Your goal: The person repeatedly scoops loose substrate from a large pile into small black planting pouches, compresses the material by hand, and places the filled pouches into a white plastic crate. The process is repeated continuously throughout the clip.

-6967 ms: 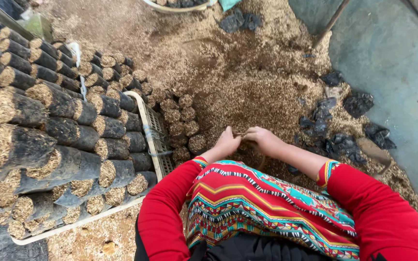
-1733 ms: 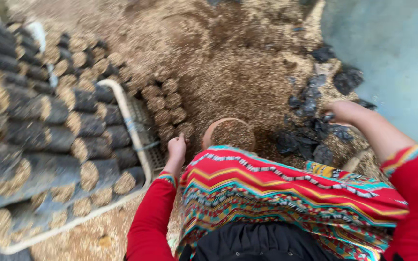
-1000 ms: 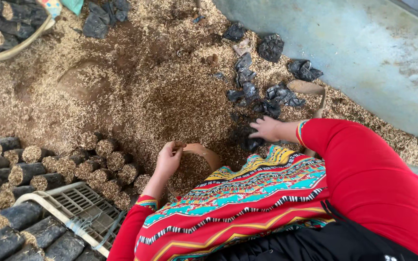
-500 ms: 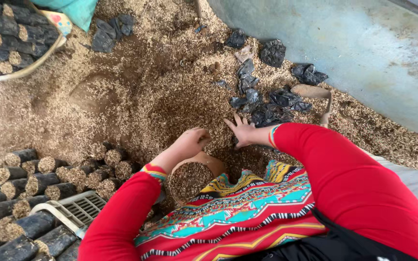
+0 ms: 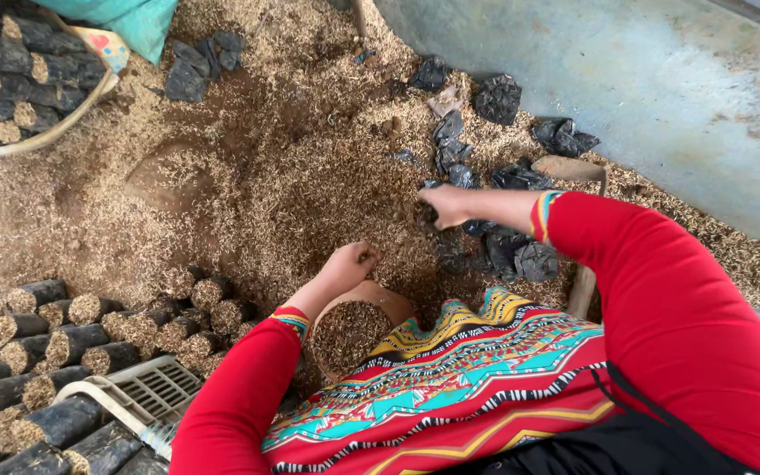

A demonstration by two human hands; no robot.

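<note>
We see a tan, round-mouthed container (image 5: 358,325) just below the middle of the frame, full of brown husk, its open mouth tilted up toward us. Our left hand (image 5: 349,264) rests at its upper rim, fingers curled together on husk. Our right hand (image 5: 442,204), right of centre, closes on a crumpled black bag (image 5: 464,176) among the scattered black bags (image 5: 521,255).

A plant-nursery work floor: loose husk mix (image 5: 248,176) covers the ground, filled black seedling bags (image 5: 54,339) lie in rows, empty black bags (image 5: 503,176) heaped beside a concrete wall (image 5: 661,79).
</note>
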